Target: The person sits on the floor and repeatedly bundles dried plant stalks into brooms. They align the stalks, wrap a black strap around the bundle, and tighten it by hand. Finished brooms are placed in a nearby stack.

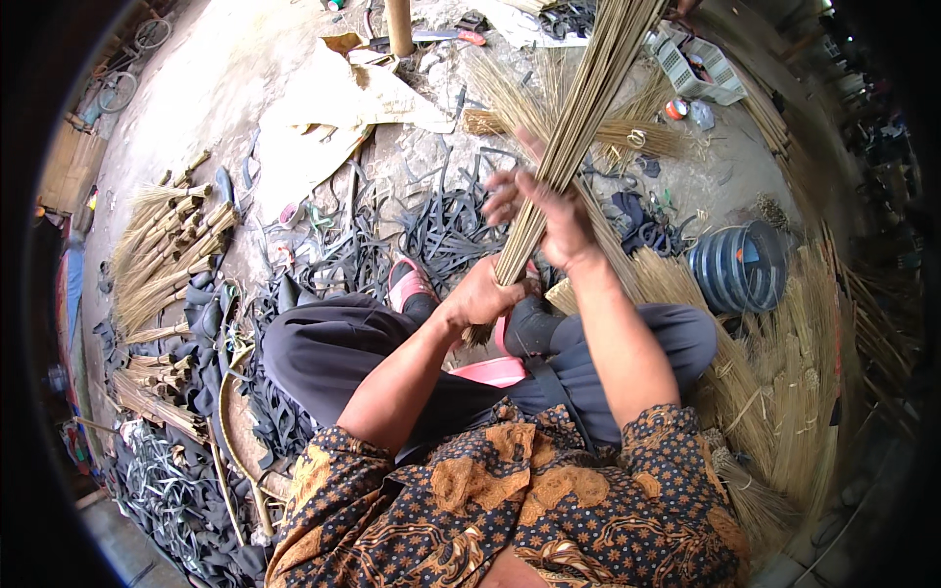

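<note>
A long bundle of thin palm-rib broom sticks [594, 93] slants up and to the right in front of me. Near its lower end my left hand [487, 292] is closed around it, and the dark stick ends poke out below the fist. Higher up, my right hand [561, 218] lies against the bundle with its fingers apart and loosely curved, not wrapped round it. Its fingertips show on the bundle's left side. Under my hands are my crossed legs and pink sandals [490, 371].
Dark rubber strips [446, 220] litter the ground ahead. Finished-looking stick brooms [176, 240] are piled at left, with more stick bundles [784, 372] at right beside a dark round tub [740, 267]. A grey crate [694, 64], a pale sack [368, 98] and a knife [441, 36] lie farther off.
</note>
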### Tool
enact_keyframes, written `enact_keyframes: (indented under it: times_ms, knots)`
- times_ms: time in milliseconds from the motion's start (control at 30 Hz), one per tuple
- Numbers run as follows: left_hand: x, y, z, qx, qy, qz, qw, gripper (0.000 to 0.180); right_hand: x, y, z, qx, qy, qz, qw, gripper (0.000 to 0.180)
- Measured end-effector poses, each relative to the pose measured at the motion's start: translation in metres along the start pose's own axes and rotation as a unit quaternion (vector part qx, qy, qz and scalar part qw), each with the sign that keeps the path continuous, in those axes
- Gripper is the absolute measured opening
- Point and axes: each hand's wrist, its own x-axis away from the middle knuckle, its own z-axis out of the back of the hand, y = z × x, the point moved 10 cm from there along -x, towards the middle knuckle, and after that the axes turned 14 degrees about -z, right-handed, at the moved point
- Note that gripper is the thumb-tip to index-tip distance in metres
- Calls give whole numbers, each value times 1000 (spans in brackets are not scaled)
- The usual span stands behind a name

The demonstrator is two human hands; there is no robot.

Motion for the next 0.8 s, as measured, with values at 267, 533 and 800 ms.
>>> enact_keyframes:
  times_ms: [267,533,800]
  knots:
    - [5,51,25,-256,160,49,952,40,-9,42,23,-37,155,-81,984,21]
    - [-21,154,117,-389,117,-9,914,37,-60,-4,-25,-46,-82,45,995,88]
    - [-14,191,177,-425,163,11,890,35,-80,206,176,350,252,-270,861,26]
